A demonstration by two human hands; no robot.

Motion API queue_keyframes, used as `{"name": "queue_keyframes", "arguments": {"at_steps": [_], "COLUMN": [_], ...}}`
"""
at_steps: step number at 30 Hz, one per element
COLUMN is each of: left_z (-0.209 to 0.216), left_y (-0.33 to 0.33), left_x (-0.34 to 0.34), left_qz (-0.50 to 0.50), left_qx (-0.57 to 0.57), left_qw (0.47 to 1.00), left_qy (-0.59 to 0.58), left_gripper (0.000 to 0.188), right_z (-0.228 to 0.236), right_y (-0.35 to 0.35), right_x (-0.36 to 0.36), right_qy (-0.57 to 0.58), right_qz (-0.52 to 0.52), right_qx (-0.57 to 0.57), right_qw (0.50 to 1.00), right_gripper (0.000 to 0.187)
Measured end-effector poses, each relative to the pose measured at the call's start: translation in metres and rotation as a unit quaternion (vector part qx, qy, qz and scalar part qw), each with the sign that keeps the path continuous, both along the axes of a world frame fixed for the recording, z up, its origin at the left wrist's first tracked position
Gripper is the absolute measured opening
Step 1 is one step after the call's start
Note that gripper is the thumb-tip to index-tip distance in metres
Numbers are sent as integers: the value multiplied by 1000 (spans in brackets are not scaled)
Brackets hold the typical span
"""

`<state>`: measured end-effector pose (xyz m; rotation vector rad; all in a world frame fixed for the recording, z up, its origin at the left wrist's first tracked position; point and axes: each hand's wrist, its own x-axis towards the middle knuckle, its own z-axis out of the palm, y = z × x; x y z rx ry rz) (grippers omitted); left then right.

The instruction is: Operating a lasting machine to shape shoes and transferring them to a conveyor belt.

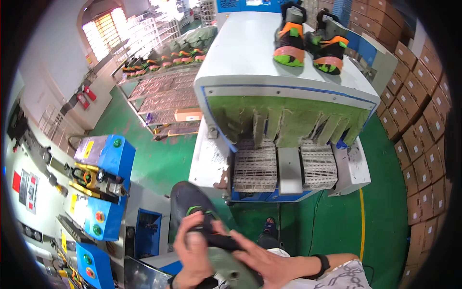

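Note:
A dark shoe (188,198) with green trim lies below the machine, its toe pointing away from me. A grey-green shoe last (234,272) fills its opening, with a round hole in its top. My left hand (194,248) grips the left side of the upper, thumb and fingers bent over it near the collar. From the right, my right hand (264,262) presses against the collar and the last, fingertips on the dark edge. The shoe's sole and part of its heel are hidden.
Ahead stands a white conveyor machine (284,79) with a green flap curtain (284,113) and two slatted belts (255,166). Two colourful shoes (289,43) sit on top. Left are blue control boxes (103,216) and a shoe rack (163,91); right, stacked cartons (423,139).

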<state>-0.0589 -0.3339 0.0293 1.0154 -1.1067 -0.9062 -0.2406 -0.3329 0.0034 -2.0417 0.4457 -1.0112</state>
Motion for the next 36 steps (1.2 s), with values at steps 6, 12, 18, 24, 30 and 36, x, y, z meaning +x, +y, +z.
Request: {"name": "queue_keyframes", "arguments": {"at_steps": [6,12,18,24,30,36], "left_z": [-2,-7,-48,-86,-103,-105], "left_y": [-87,-90,-37,12,37,45], "left_x": [-77,-90,-31,18,41,58], "left_qz": [-212,-205,-246,-83,-39,-61], "left_qx": [-70,-109,103,90,115,103], "left_qw": [943,935,947,972,982,980], "left_qy": [-246,-267,-180,-199,-145,-160], "left_gripper": [33,49,28,29,27,27], "right_z": [-69,-105,-140,13,157,161], "right_y": [-10,-94,-165,-179,-334,-335], "right_x": [-17,-23,6,-41,-48,-53], "right_qy": [-34,-22,21,-57,-38,-46], "right_qz": [-352,-466,-494,-422,-623,-601], "right_qx": [-108,14,-82,-272,-87,-68], "right_qw": [929,885,865,863,776,795], "right_gripper": [87,88,86,79,92,66]}}
